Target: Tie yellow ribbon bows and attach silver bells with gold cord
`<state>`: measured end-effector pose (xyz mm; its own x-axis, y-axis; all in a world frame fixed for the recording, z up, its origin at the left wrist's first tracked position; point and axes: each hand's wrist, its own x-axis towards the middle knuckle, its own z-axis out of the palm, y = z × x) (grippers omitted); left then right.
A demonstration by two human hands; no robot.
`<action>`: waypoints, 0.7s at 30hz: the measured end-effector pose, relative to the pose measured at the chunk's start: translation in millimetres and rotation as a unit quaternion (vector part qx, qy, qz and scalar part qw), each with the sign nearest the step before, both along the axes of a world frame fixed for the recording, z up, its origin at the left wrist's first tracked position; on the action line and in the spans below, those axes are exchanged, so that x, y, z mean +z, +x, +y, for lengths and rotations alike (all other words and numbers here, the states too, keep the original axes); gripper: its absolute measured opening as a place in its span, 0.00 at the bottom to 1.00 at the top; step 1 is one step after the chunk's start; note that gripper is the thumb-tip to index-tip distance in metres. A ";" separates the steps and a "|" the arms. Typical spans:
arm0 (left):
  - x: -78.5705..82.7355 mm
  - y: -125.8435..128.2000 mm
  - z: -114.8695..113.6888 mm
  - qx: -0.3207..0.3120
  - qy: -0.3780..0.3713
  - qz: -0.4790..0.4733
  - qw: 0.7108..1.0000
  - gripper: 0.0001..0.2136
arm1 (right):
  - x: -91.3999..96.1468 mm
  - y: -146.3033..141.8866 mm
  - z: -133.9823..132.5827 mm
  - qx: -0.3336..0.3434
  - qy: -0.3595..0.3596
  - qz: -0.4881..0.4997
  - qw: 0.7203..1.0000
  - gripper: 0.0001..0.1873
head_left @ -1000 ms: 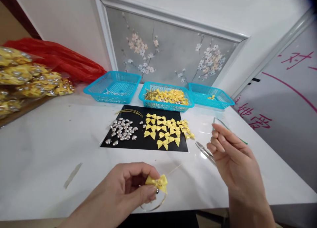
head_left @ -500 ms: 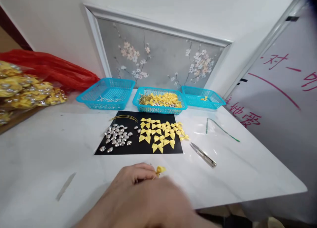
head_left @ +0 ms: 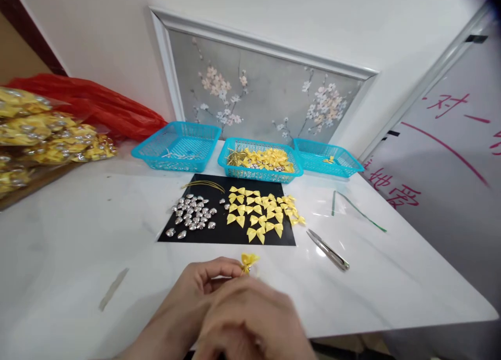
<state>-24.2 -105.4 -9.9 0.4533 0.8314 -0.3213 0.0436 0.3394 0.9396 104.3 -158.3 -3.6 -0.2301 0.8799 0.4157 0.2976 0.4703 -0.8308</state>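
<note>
My left hand (head_left: 195,292) pinches a small yellow ribbon bow (head_left: 249,261) at the near edge of the white table (head_left: 70,235). My right hand (head_left: 254,318) lies over the left one, fingers curled at the bow; what it grips is hidden. On a black mat (head_left: 219,234) lie several yellow bows (head_left: 260,214) and several silver heart beads (head_left: 192,214). A bundle of gold wires (head_left: 203,184) rests at the mat's far edge.
Three blue baskets stand at the back: left (head_left: 178,146), middle (head_left: 260,159) with bows and beads, right (head_left: 329,159). Small metal snips (head_left: 327,250) lie right of the mat. Clear bag with green strip (head_left: 352,206). Bags of yellow bows (head_left: 43,135) and red plastic (head_left: 94,102) at left.
My right hand left the clear bag at the right and came over my left hand at the bow. The view shifted slightly.
</note>
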 end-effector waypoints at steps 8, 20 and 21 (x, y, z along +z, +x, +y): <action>4.3 -9.0 -12.7 -0.031 0.058 0.042 0.997 0.12 | -25.6 30.2 8.7 -0.135 0.080 -0.155 0.975 0.14; -4.5 -9.9 -9.0 0.000 0.028 0.012 1.000 0.11 | -24.5 26.4 11.0 -0.140 0.135 -0.286 0.938 0.15; -5.2 -8.9 -9.0 -0.001 0.023 0.009 1.000 0.11 | -25.5 25.8 10.8 -0.137 0.131 -0.279 0.942 0.15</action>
<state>-33.1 -114.4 -15.2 0.4486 0.8451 -0.2909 0.0618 0.2954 0.9534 130.1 -147.5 -29.1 -0.2570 0.8216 0.5089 0.7926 0.4805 -0.3755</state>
